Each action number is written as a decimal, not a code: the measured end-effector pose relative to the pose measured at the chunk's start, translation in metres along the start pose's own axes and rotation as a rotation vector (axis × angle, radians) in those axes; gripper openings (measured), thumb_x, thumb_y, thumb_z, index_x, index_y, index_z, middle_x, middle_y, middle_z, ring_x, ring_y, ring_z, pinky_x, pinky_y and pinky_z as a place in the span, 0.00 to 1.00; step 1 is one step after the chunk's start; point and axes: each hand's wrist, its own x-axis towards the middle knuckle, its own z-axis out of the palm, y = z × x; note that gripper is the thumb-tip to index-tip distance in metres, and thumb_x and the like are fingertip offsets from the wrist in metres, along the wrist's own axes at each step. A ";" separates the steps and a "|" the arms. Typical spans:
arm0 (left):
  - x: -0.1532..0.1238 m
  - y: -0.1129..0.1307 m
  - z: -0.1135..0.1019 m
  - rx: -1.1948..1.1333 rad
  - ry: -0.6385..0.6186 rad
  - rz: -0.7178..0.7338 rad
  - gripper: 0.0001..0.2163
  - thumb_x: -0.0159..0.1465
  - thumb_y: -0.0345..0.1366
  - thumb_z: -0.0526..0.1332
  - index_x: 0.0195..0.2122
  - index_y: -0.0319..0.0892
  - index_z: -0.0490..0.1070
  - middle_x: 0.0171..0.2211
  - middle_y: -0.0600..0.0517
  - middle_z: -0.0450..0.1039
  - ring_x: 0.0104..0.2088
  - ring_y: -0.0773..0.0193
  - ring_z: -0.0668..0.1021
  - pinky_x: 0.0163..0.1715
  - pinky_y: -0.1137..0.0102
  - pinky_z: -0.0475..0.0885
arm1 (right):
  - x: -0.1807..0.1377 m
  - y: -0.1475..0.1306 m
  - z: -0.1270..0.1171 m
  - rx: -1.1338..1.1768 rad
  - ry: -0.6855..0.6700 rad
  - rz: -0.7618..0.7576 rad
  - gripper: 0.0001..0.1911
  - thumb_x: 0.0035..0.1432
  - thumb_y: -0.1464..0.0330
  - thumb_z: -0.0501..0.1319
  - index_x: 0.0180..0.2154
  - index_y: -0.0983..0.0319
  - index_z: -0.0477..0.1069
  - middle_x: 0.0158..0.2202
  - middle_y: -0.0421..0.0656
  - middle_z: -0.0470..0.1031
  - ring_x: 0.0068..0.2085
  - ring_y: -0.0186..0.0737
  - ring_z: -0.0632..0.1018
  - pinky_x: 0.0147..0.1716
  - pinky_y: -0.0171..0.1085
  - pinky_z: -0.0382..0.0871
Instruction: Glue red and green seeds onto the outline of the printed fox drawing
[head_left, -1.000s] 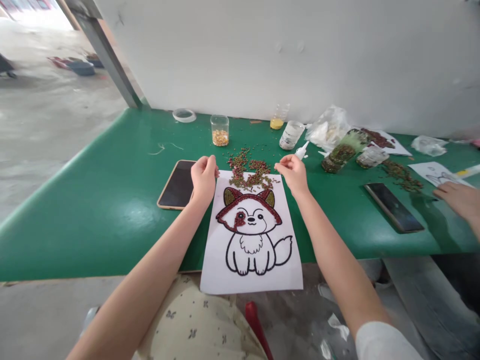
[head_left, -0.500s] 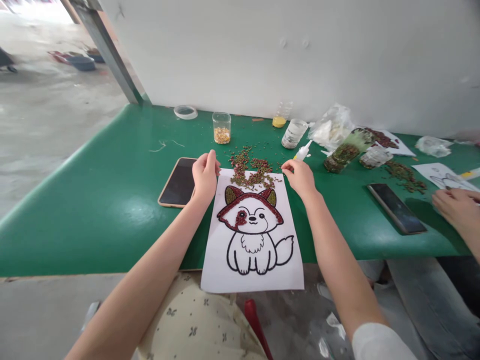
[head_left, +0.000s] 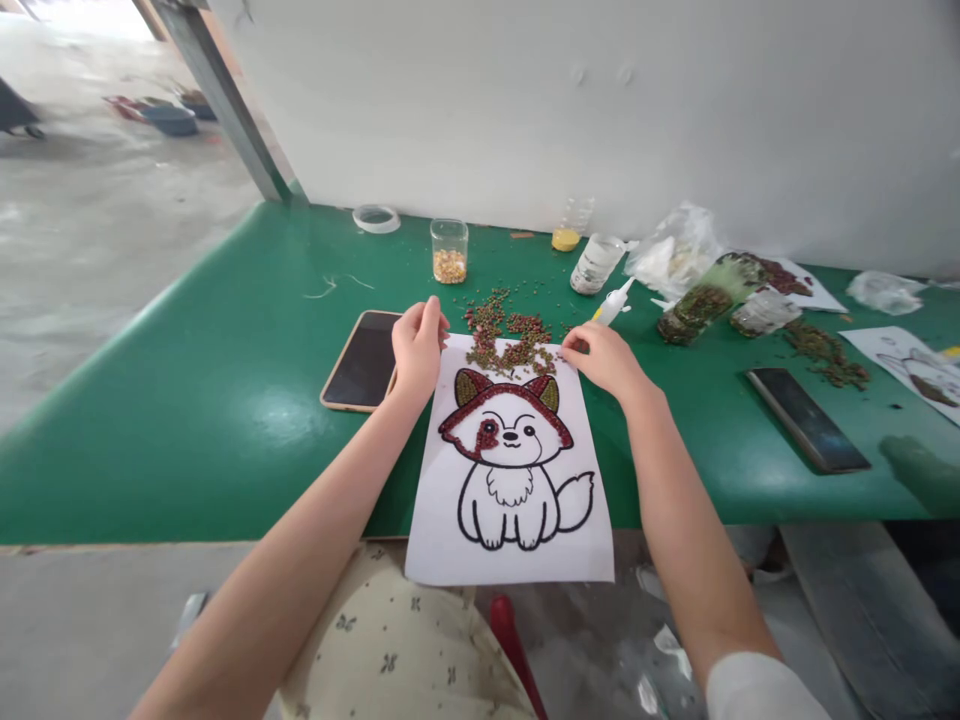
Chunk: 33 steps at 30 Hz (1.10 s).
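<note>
A white paper sheet [head_left: 442,545] with a fox-like line drawing lies on the table, its lower end hanging past the front edge. Dark red beans fill the head outline, parts of the ears and one eye patch; green beans fill the inner ears. Loose red and green beans [head_left: 517,330] are heaped over the sheet's top edge. My left hand [head_left: 418,350] is closed beside the top left corner; its fingertips are hidden. My right hand [head_left: 604,358] is closed in a pinch at the top right corner; what it pinches is too small to make out.
A phone [head_left: 361,360] lies beside my left hand, another phone [head_left: 808,420] to the right. Behind stand a cup of corn kernels [head_left: 450,265], a clear cup [head_left: 598,264], a glue bottle [head_left: 613,303] and a tipped bean jar [head_left: 709,300]. Another drawing [head_left: 911,365] lies far right.
My right hand has come slightly down toward the sheet's top right corner. A co-worker's hand at the far right has left the view. The view has shifted a little.
</note>
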 end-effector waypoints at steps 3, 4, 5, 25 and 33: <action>0.000 -0.001 0.000 -0.006 -0.005 -0.001 0.18 0.64 0.43 0.55 0.18 0.41 0.63 0.15 0.56 0.60 0.17 0.72 0.65 0.18 0.75 0.60 | -0.001 -0.004 0.000 -0.010 -0.045 0.031 0.05 0.55 0.70 0.61 0.28 0.62 0.70 0.32 0.43 0.70 0.33 0.38 0.71 0.32 0.36 0.61; 0.000 -0.001 0.000 -0.008 -0.006 -0.001 0.18 0.64 0.43 0.55 0.18 0.41 0.63 0.15 0.56 0.60 0.17 0.72 0.65 0.18 0.75 0.60 | -0.001 -0.004 0.000 -0.012 -0.058 0.041 0.05 0.56 0.70 0.61 0.28 0.62 0.71 0.32 0.43 0.70 0.33 0.38 0.71 0.32 0.36 0.61; 0.000 -0.001 0.000 -0.009 -0.007 -0.001 0.18 0.64 0.43 0.55 0.18 0.41 0.64 0.15 0.56 0.60 0.18 0.72 0.65 0.18 0.75 0.60 | -0.001 -0.004 0.000 -0.014 -0.068 0.049 0.05 0.56 0.70 0.61 0.28 0.62 0.71 0.32 0.43 0.70 0.33 0.38 0.71 0.32 0.36 0.61; 0.001 -0.005 0.000 0.038 -0.026 -0.011 0.19 0.63 0.46 0.55 0.19 0.41 0.64 0.17 0.55 0.62 0.19 0.72 0.67 0.18 0.76 0.61 | -0.007 -0.005 0.010 -0.191 -0.076 0.054 0.07 0.60 0.69 0.57 0.29 0.62 0.69 0.35 0.48 0.72 0.42 0.47 0.72 0.40 0.42 0.66; 0.000 -0.002 0.000 0.024 -0.028 -0.027 0.18 0.63 0.45 0.56 0.19 0.41 0.64 0.17 0.55 0.62 0.19 0.72 0.66 0.18 0.76 0.60 | -0.008 -0.009 0.014 -0.220 -0.076 0.051 0.07 0.61 0.70 0.54 0.32 0.63 0.68 0.37 0.51 0.71 0.44 0.50 0.72 0.41 0.44 0.66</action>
